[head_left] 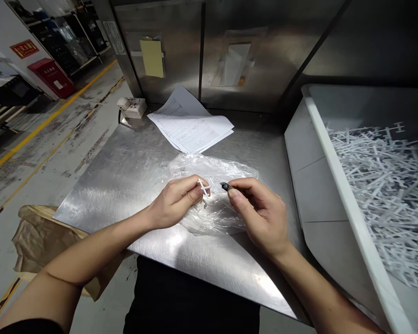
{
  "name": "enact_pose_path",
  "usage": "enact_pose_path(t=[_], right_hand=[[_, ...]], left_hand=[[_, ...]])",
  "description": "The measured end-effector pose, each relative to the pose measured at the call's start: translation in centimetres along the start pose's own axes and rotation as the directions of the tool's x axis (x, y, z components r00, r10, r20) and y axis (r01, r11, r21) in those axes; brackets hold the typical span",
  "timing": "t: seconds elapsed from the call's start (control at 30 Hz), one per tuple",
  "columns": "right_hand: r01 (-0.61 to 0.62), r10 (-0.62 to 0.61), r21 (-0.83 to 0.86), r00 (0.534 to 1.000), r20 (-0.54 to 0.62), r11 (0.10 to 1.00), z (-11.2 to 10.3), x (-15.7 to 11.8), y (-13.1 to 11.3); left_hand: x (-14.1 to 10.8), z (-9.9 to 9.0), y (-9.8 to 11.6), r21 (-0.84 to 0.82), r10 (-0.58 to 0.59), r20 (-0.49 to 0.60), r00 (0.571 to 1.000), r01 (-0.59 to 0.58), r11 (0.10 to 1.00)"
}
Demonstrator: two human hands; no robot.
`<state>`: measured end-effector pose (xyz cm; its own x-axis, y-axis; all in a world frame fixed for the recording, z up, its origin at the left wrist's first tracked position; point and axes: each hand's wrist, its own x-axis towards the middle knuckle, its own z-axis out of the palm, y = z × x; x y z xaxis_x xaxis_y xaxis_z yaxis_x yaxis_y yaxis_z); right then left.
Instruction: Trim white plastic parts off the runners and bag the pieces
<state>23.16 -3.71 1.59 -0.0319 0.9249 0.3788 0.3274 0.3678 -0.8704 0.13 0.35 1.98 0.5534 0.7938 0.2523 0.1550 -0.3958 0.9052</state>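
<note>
My left hand (pixel 174 200) pinches a small white branched plastic sprue (pixel 204 187) between thumb and fingers, over the middle of the metal table. My right hand (pixel 263 213) grips a small dark tool (pixel 225 186), perhaps a nail clipper, its tip pointing left towards the sprue. A narrow gap seems to lie between tool and sprue, though contact is hard to judge. Beneath both hands a crumpled clear plastic bag (pixel 216 222) is spread on the table. What the bag holds is hard to make out.
On the right stands a large white bin (pixel 320 185) full of white plastic sprues (pixel 379 185). Printed sheets (pixel 195 127) lie behind the bag, near a power strip (pixel 135 107). The metal table (pixel 114 171) ends close to my body. Brown paper (pixel 45 241) sits below its left edge.
</note>
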Motion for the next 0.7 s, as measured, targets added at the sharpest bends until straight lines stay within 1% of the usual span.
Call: enact_pose_path(t=[0.03,0.1,0.17,0.23,0.47,0.7], right_hand=[[0.020,-0.020,-0.004,1.000,0.006,1.000,-0.03,-0.02,-0.10],[0.059,-0.059,-0.009,0.998,0.022,0.998,-0.05,0.00,-0.27],[0.092,-0.091,-0.011,0.995,0.037,0.996,-0.06,0.08,-0.36],[0.109,-0.108,-0.020,0.993,0.046,0.994,-0.08,0.16,-0.37],[0.117,-0.116,-0.002,0.989,0.088,0.993,-0.13,0.37,-0.34],[0.099,-0.099,0.002,0.989,0.107,0.995,-0.21,0.42,-0.40]], left_hand=[[0.05,-0.08,0.02,-0.113,-0.064,0.016,0.998,0.066,0.991],[0.19,-0.14,-0.04,-0.279,-0.122,0.046,0.991,0.130,0.952],[0.37,-0.11,-0.14,-0.376,-0.121,0.066,0.990,0.137,0.917],[0.54,-0.08,-0.18,-0.435,-0.118,0.086,0.989,0.144,0.889],[0.50,-0.32,-0.60,-0.509,-0.201,0.140,0.970,0.245,0.825],[0.41,-0.33,-0.57,-0.461,-0.214,0.149,0.965,0.260,0.849]])
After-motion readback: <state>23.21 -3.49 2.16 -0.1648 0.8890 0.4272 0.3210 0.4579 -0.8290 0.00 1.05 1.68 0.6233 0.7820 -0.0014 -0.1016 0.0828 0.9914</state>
